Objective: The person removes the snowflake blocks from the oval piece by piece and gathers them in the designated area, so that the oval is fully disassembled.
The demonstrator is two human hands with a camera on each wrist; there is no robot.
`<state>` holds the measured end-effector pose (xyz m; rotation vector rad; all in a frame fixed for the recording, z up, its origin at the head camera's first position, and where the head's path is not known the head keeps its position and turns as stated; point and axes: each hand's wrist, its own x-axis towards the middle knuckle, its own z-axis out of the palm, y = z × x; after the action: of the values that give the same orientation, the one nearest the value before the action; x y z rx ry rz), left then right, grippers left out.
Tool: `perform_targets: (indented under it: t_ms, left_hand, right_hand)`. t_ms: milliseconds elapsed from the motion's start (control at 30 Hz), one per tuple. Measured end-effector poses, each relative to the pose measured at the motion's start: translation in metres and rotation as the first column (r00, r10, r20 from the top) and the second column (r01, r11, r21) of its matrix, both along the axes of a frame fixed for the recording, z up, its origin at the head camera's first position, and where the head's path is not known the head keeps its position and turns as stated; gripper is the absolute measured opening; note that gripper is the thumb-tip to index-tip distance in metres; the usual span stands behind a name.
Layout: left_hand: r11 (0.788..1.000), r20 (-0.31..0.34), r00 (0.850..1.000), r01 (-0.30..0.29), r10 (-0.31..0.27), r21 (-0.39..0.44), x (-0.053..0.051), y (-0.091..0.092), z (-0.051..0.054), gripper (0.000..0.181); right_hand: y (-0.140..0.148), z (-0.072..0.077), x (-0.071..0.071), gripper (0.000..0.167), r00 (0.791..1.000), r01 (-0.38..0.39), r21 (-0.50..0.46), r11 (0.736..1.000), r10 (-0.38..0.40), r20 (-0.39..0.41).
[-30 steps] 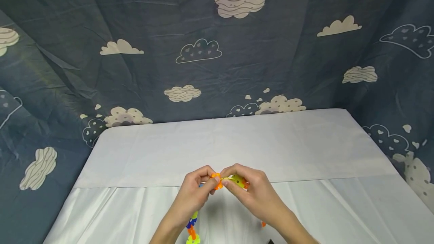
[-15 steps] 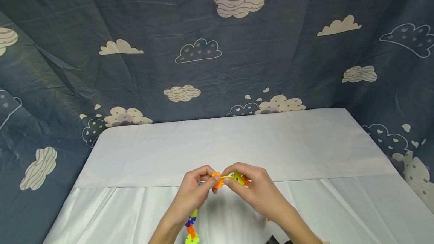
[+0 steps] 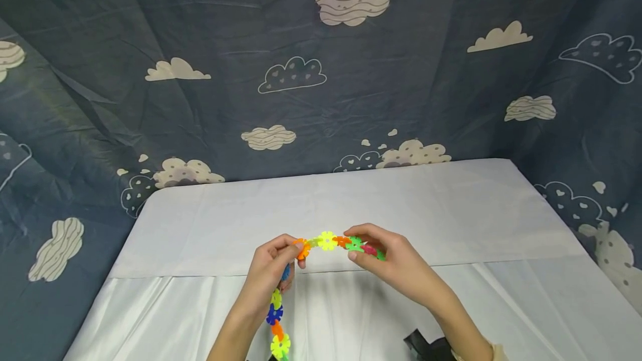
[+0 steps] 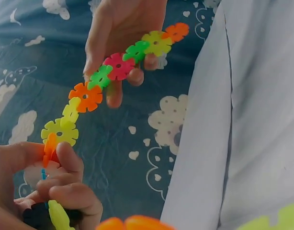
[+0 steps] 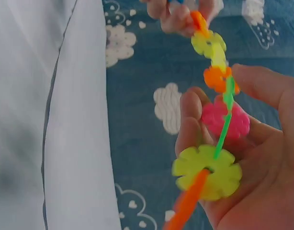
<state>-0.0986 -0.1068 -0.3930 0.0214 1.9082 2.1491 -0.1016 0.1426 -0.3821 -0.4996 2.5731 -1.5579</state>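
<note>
A chain of colourful flower-shaped pieces [image 3: 327, 241] arches between the two hands. My left hand [image 3: 271, 266] pinches an orange piece [image 3: 303, 249] between thumb and fingers; from it the chain hangs past blue and yellow pieces [image 3: 280, 345]. My right hand [image 3: 401, 263] is loosely spread, the thumb apart from the fingers. The right wrist view shows a pink piece [image 5: 225, 118] and a yellow-green one [image 5: 207, 172] lying along the right hand's [image 5: 262, 143] fingers and palm. In the left wrist view, the right hand [image 4: 125, 38] is behind the chain's green and pink [image 4: 119, 66] pieces.
A white cloth covers the table [image 3: 321, 205], with a seam across it. Behind and beside it hangs a dark blue curtain [image 3: 225, 105] with cloud prints. A black object [image 3: 428, 347] shows at the bottom edge beside the right forearm.
My right hand has moved up and right, away from the left one, and its fingers have spread. More chain shows between the hands. My left hand has shifted slightly left and up, still pinching the orange piece.
</note>
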Motion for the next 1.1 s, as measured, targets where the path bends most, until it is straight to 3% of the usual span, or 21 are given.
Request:
perform_targets:
  t_ms: [267,567,900,1100]
  left_hand:
    - [0.994,-0.019,1.000,-0.024,0.022,-0.109,-0.006,0.002,-0.013,0.029]
    - [0.962,-0.060,0.998,-0.002,-0.015,-0.275,-0.009,0.004,-0.026,0.030]
    - [0.952,-0.074,0.995,0.046,-0.072,-0.302,-0.010,0.002,-0.026,0.038]
    - [0.959,-0.089,0.993,0.052,-0.079,-0.277,-0.010,0.003,-0.028,0.038]
  right_hand:
    - [0.007,-0.011,-0.012,0.035,0.998,0.007,-0.030,1.000,-0.005,0.068]
    - [0.011,-0.019,-0.017,0.038,0.996,0.033,-0.042,0.999,-0.030,0.079]
    - [0.005,-0.022,-0.015,0.039,0.994,0.068,-0.008,0.998,-0.067,0.083]
    - [0.006,-0.020,-0.015,0.040,0.995,0.081,-0.004,0.997,-0.080,0.060]
